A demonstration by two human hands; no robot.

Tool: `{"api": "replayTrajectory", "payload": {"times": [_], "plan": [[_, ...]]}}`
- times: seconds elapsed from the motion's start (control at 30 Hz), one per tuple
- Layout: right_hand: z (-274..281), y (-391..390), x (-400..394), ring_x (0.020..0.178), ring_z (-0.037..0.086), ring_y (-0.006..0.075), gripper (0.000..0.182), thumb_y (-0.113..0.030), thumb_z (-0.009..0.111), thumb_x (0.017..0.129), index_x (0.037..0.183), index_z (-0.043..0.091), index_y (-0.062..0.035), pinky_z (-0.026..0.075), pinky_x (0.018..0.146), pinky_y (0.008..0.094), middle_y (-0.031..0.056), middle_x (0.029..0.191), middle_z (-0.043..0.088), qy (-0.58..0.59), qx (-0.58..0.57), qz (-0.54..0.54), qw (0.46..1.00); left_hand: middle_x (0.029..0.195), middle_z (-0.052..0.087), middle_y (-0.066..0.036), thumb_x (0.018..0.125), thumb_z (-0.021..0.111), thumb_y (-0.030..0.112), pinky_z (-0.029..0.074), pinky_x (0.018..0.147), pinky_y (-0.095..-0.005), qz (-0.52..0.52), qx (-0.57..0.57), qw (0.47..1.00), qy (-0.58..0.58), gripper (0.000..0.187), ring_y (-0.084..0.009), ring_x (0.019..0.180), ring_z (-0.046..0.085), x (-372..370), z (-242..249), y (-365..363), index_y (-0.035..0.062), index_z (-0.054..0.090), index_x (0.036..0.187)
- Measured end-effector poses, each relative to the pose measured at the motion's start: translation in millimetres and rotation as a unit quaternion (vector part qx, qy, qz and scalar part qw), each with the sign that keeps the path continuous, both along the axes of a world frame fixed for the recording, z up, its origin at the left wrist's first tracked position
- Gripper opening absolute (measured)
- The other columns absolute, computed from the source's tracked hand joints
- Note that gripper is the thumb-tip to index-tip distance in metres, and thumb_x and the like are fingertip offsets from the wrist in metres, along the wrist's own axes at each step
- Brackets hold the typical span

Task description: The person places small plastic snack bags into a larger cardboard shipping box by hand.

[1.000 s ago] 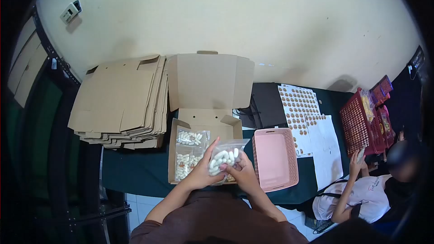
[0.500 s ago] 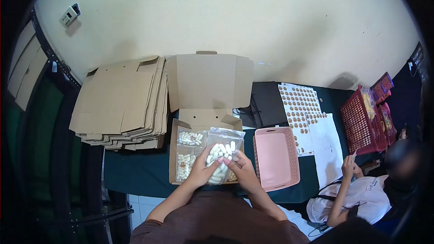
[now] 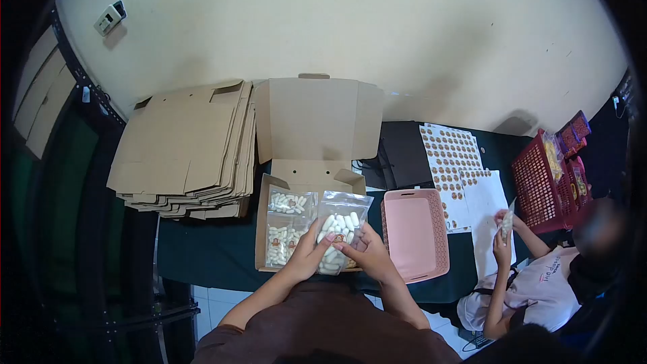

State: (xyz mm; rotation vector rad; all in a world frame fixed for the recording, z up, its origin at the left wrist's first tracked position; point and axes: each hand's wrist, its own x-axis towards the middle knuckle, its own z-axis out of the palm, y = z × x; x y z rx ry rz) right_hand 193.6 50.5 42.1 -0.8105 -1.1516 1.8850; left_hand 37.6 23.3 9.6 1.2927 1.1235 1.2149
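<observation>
Both my hands hold a clear zip bag (image 3: 342, 219) of white capsule-shaped pieces, with a small round brown sticker at its middle. My left hand (image 3: 308, 256) grips its left side and my right hand (image 3: 370, 256) its right side, both thumbs on the front near the sticker. Under the bag stands an open cardboard box (image 3: 261, 229), its lid raised at the back. In its left part lie similar bags, among them an upper bag (image 3: 291, 203) and a lower bag (image 3: 278, 246). My hands and the held bag hide most of the box's right part.
Flattened cardboard boxes (image 3: 178, 141) are stacked at left. Right of the open box sits a pink basket (image 3: 416, 232), then sticker sheets (image 3: 450, 155) and a black folder-like item (image 3: 404, 155). A red basket (image 3: 539, 182) stands far right, near a co-worker (image 3: 532, 290) handling a small bag.
The round sticker now shows plainly on the bag between my thumbs. The co-worker's hands have shifted, and a small bag is now visible in them. My view has moved slightly.
</observation>
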Motion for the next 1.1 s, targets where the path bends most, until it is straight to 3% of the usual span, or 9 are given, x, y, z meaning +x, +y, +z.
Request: {"api": "replayTrajectory", "payload": {"times": [0.2,0.37,0.43,0.47,0.6,0.77,0.87,0.93,1.1], "plan": [[-4,-3,0,0.107,0.049,0.0158,0.048,-0.002,0.060,0.081,0.122,0.035,0.0022,0.039,0.092,0.0297,0.0107,0.115,0.048,-0.004,0.032,0.012,0.999,0.119,0.047,-0.017,0.093,0.041,0.025,0.031,0.096,-0.0312,-0.011,-0.046,0.996,-0.070,0.043,-0.0220,0.113,0.043,0,4,2,-0.0015,0.033,0.127],[-5,-2,-2,0.102,0.052,0.0127,0.036,-0.005,0.053,0.086,0.119,0.041,0.0022,0.042,0.086,0.0262,0.0079,0.109,0.054,0.007,-0.028,-0.035,0.999,0.117,0.049,-0.017,0.091,0.046,0.024,0.033,0.094,-0.0310,-0.012,-0.023,0.994,-0.104,0.045,-0.0209,0.111,0.045,1,-1,2,-0.0006,0.034,0.126],[-6,-1,0,0.100,0.052,0.0123,0.035,-0.006,0.052,0.086,0.119,0.041,0.0019,0.042,0.085,0.0257,0.0077,0.109,0.054,0.011,-0.060,-0.048,0.997,0.114,0.050,-0.016,0.087,0.053,0.023,0.036,0.092,-0.0310,-0.019,-0.013,1.000,-0.005,0.048,-0.0205,0.107,0.048,3,8,1,-0.0001,0.035,0.125],[-7,-1,1,0.098,0.053,0.0119,0.034,-0.006,0.052,0.087,0.118,0.042,0.0016,0.042,0.084,0.0253,0.0075,0.109,0.055,0.015,-0.092,-0.061,0.994,0.112,0.051,-0.016,0.083,0.060,0.020,0.038,0.089,-0.0312,-0.018,-0.024,0.999,-0.012,0.052,-0.0208,0.104,0.050,3,9,2,-0.0001,0.036,0.124],[-8,0,-1,0.097,0.053,0.0117,0.034,-0.007,0.052,0.087,0.118,0.043,0.0006,0.041,0.085,0.0263,0.0069,0.107,0.055,-0.011,0.005,-0.050,0.999,0.112,0.051,-0.017,0.081,0.062,0.019,0.038,0.089,-0.0317,-0.029,-0.036,0.999,-0.025,0.056,-0.0222,0.104,0.050,2,5,5,-0.0002,0.034,0.125],[-18,1,-4,0.098,0.052,0.0122,0.032,-0.007,0.051,0.087,0.117,0.043,0.0009,0.041,0.085,0.0267,0.0082,0.107,0.055,0.021,-0.041,-0.115,0.992,0.113,0.050,-0.019,0.078,0.065,0.018,0.039,0.088,-0.0319,-0.059,0.031,0.995,0.077,0.061,-0.0245,0.105,0.050,2,14,4,-0.0004,0.033,0.126],[-12,2,-5,0.099,0.052,0.0127,0.034,-0.007,0.053,0.086,0.117,0.042,0.0002,0.041,0.085,0.0269,0.0081,0.109,0.054,0.024,-0.042,-0.110,0.993,0.114,0.049,-0.014,0.079,0.064,0.015,0.039,0.088,-0.0304,-0.073,0.004,0.994,0.086,0.064,-0.0186,0.106,0.047,2,9,3,0.0001,0.029,0.130],[-9,2,-3,0.099,0.052,0.0134,0.038,-0.009,0.055,0.086,0.119,0.040,-0.0004,0.041,0.085,0.0269,0.0079,0.111,0.052,-0.018,0.061,-0.044,0.997,0.114,0.049,-0.014,0.079,0.064,0.015,0.039,0.088,-0.0307,-0.050,-0.011,0.998,0.045,0.065,-0.0191,0.106,0.048,5,7,2,0.0002,0.028,0.131],[-10,3,-6,0.100,0.051,0.0139,0.044,-0.007,0.058,0.083,0.121,0.038,-0.0005,0.041,0.087,0.0271,0.0089,0.112,0.052,0.006,-0.005,-0.078,0.997,0.116,0.048,-0.013,0.081,0.061,0.015,0.038,0.089,-0.0304,-0.076,-0.017,0.994,0.072,0.062,-0.0189,0.107,0.047,2,9,3,0.0003,0.027,0.131]]}}
